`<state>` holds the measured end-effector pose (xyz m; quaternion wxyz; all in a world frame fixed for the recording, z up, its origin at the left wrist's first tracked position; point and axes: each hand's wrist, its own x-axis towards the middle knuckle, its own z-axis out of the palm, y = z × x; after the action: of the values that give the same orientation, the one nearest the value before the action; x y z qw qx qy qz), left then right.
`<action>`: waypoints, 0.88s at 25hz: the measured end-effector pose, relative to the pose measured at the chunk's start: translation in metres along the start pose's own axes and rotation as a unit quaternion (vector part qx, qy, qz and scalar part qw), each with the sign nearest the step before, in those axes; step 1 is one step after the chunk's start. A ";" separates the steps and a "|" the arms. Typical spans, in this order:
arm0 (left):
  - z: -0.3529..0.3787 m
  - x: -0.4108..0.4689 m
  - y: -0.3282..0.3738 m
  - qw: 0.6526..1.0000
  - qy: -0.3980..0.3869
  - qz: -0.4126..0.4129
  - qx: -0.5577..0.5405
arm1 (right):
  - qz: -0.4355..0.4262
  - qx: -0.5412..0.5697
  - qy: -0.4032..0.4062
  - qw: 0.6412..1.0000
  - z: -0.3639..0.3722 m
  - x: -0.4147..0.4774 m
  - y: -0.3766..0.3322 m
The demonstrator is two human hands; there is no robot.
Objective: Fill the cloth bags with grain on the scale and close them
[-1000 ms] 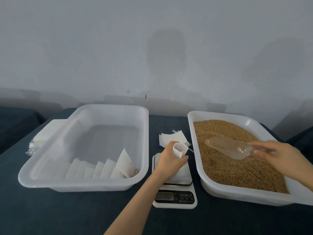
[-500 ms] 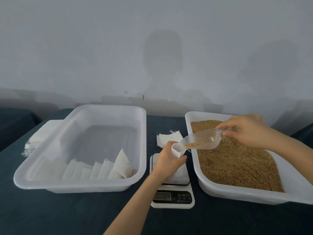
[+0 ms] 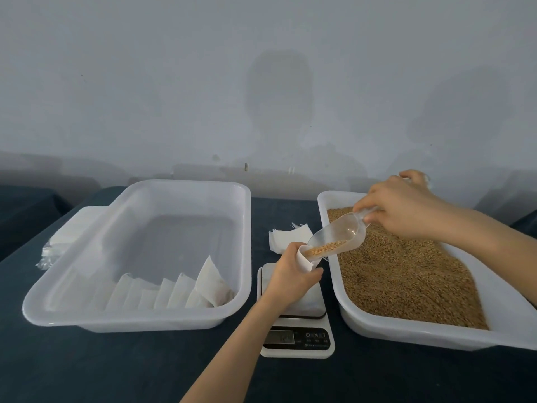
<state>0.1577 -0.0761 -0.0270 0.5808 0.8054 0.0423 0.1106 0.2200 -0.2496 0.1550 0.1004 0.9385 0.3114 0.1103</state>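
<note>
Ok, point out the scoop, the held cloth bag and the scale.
scoop (image 3: 344, 232): head view, on its clear bowl.
cloth bag (image 3: 306, 262): head view, on its white side.
scale (image 3: 308, 339): head view, on its dark display panel.

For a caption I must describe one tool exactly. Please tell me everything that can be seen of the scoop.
The scoop looks like clear plastic: a rounded open bowl and a short handle. The right hand grips the handle. It tilts down to the left, its lip at the open mouth of the bag that the left hand holds. A little grain lies at its low end; the rest of the bowl is empty. It hangs over the tub's left rim.
</note>
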 end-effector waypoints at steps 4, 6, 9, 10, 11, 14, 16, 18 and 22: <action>0.000 0.001 -0.001 1.000 0.008 0.003 0.002 | -0.011 -0.010 -0.013 1.000 -0.003 -0.001 -0.006; 0.000 0.002 -0.001 1.000 0.011 0.000 0.006 | -0.019 -0.021 -0.007 1.000 -0.003 -0.001 -0.009; 0.000 0.003 -0.001 1.000 0.018 -0.006 0.012 | -0.034 -0.059 0.014 0.998 -0.004 -0.004 -0.013; 0.001 0.003 -0.001 1.000 0.019 -0.006 0.012 | -0.052 -0.079 0.037 0.995 -0.004 -0.006 -0.016; 0.001 0.002 -0.002 1.000 0.018 -0.005 0.011 | -0.081 -0.101 0.076 0.989 -0.004 -0.008 -0.018; 0.001 0.002 -0.002 1.000 0.014 -0.008 0.006 | -0.170 -0.129 0.240 0.947 -0.005 -0.014 -0.019; 0.001 0.001 -0.001 1.000 0.015 -0.011 0.004 | -0.198 -0.136 0.305 0.922 -0.006 -0.018 -0.018; 0.001 0.001 -0.001 1.000 0.013 -0.009 -0.001 | -0.204 -0.152 0.343 0.904 -0.007 -0.020 -0.016; 0.001 0.001 0.000 1.000 0.013 -0.010 -0.008 | -0.157 -0.147 0.360 0.908 0.001 -0.026 -0.005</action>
<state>0.1585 -0.0769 -0.0276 0.5875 0.7989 0.0574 0.1155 0.1973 -0.2617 0.1494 0.1340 0.7486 0.4497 0.4684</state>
